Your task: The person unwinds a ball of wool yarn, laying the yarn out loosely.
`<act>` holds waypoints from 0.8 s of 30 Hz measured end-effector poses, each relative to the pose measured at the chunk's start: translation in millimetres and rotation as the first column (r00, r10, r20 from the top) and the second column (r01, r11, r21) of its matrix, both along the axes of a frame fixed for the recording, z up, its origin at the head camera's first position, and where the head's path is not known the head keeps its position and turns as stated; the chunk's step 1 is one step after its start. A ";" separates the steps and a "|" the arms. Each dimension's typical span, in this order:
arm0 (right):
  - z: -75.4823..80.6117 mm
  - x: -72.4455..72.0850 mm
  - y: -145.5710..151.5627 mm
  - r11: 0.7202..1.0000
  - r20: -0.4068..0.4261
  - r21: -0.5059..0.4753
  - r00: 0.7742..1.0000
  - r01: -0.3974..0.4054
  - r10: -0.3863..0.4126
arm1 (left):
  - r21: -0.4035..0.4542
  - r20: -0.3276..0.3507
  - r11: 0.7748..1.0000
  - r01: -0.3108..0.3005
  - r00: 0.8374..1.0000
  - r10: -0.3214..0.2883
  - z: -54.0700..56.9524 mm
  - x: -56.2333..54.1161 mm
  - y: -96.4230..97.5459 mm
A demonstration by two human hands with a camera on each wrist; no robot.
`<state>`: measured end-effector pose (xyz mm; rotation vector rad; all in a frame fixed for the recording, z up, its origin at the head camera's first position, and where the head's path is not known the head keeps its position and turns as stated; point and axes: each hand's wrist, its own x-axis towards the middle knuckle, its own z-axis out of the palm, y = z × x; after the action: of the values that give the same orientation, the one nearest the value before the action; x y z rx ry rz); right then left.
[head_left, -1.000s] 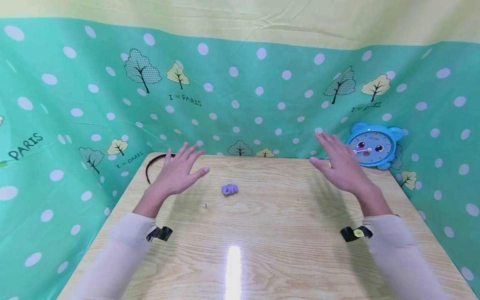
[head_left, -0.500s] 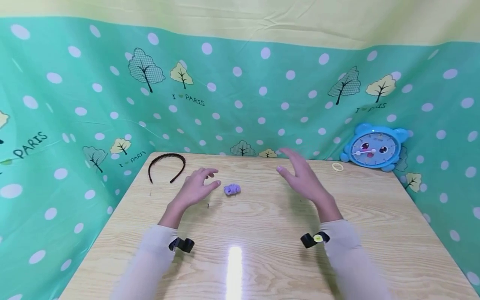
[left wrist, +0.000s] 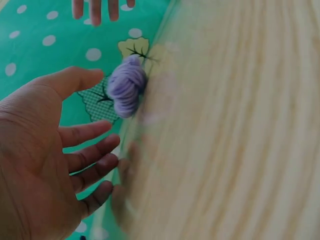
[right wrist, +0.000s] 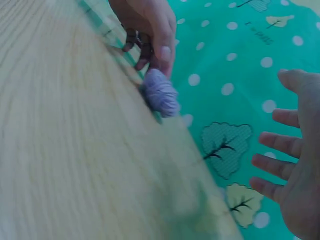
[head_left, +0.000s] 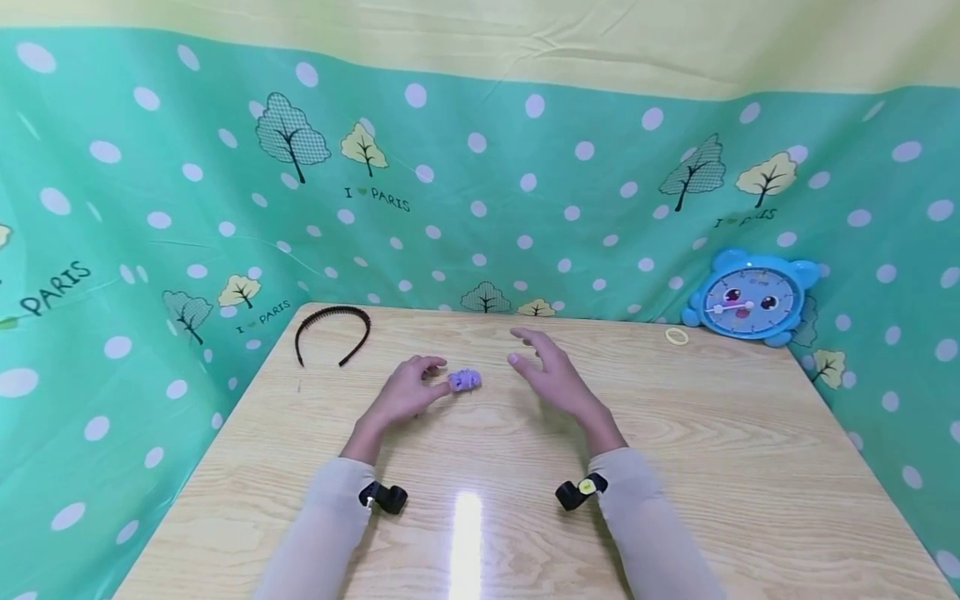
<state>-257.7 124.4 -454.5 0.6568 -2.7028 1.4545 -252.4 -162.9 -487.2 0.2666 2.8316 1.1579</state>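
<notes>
A small wound bundle of purple yarn (head_left: 465,380) lies on the wooden table between the two hands. My left hand (head_left: 407,392) is at its left end, thumb tip right by the yarn, fingers loosely bent. In the left wrist view a gap shows between the left hand (left wrist: 40,150) and the yarn bundle (left wrist: 126,87). My right hand (head_left: 555,379) hovers off to the right, thumb and fingers apart, holding nothing. The right wrist view has the yarn bundle (right wrist: 161,94) near the left hand (right wrist: 150,25), with the right hand (right wrist: 305,155) spread at the frame's edge.
A dark toothed headband (head_left: 333,312) lies at the table's back left. Toward the back right are a cream ring (head_left: 677,336) and a blue animal-faced toy clock (head_left: 750,300) leaning on the curtain. The green dotted curtain (head_left: 525,225) encloses the table (head_left: 712,500) at back and sides.
Both hands have come inward and down toward the yarn bundle, the left from the headband, the right from near the clock. Headband and ring are now uncovered. The yarn bundle stays put.
</notes>
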 end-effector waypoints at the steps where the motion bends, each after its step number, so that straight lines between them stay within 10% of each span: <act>1: -3.8 -0.7 -2.5 1.000 0.006 -0.003 1.000 0.003 -0.003 | -0.013 -0.001 1.000 -0.003 1.000 0.002 -2.1 -0.4 1.3; 14: -34.3 -5.7 -30.4 0.994 0.120 -0.113 0.993 -0.003 0.017 | -0.131 -0.079 0.989 -0.068 0.995 0.058 -15.6 -3.1 13.6; 24: -47.9 -8.6 -52.0 0.987 0.148 -0.158 0.989 0.028 -0.004 | -0.035 -0.075 0.993 -0.110 0.991 0.107 -17.3 -3.8 16.1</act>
<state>-266.3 72.4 -502.4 0.5380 -2.6492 1.7595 -256.2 -146.8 -504.5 0.1572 2.9632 1.1334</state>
